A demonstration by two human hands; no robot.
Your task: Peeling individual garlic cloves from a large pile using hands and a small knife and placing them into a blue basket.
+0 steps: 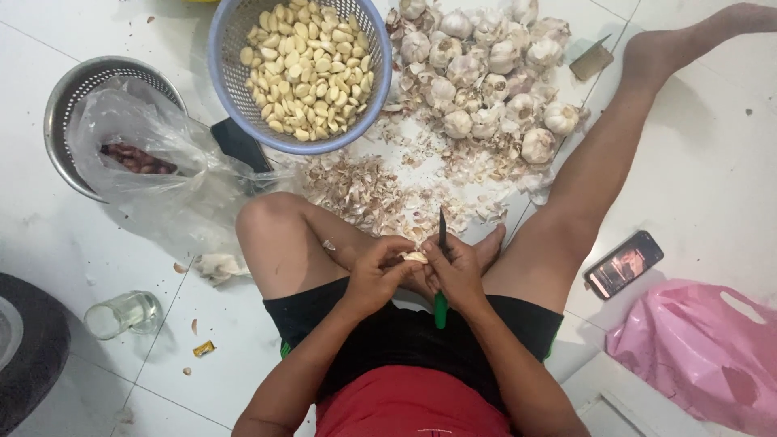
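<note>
I sit on a white tiled floor with my legs apart. My left hand (377, 273) pinches a small pale garlic clove (416, 256) in front of my lap. My right hand (458, 271) grips a knife (441, 267) with a green handle, its dark blade pointing up beside the clove. Both hands touch at the clove. Ahead lies a pile of whole garlic bulbs (486, 65) and a spread of papery garlic skins (380, 190). A blue plastic colander (231, 97) full of peeled cloves stands at the top middle.
A metal colander (61, 97) lined with a clear plastic bag holding reddish shallots sits top left. A glass jar (125, 314) lies at the left, a phone (624, 264) and pink bag (704, 348) at the right. A dark flat object (239, 144) lies by the blue colander.
</note>
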